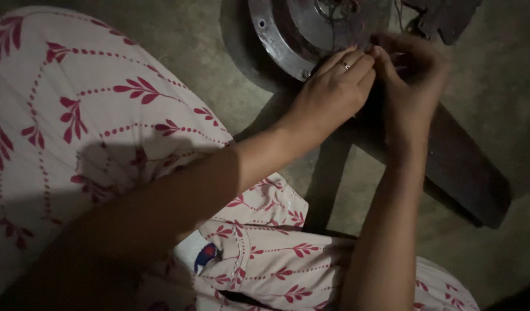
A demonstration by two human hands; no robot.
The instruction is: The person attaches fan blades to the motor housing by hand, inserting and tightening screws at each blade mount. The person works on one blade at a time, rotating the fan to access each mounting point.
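- So the ceiling fan motor [311,31] sat on the floor at the top of the view, and both hands were bunched up right at its lower right edge, where a blade joins it.
- Left hand [331,92] lay knuckles-up with a ring on one finger, fingertips curled together against the motor rim. Couldn't tell if it was actually pinching anything, the spot was too dark.
- Right hand [412,78] was just beside it, fingertips touching the left ones, fingers folded in tight. Same deal: whatever was between them was hidden.
- The motor was round, shiny grey metal with a flat flange ring and a screw head or two on it, plus some thin wires in the middle.
- One dark fan blade [460,173] ran out from under the hands toward the lower right, flat, matte, with a rounded end. Another dark blade bit [446,20] poked out at the top right.
- Floor [207,69] looked like plain rough concrete, greyish.
- White cloth with a red leaf print [75,115] covered the person's lap and knee, filling the left and bottom.
- Bare floor lay to the right of the blade and between knee and motor.
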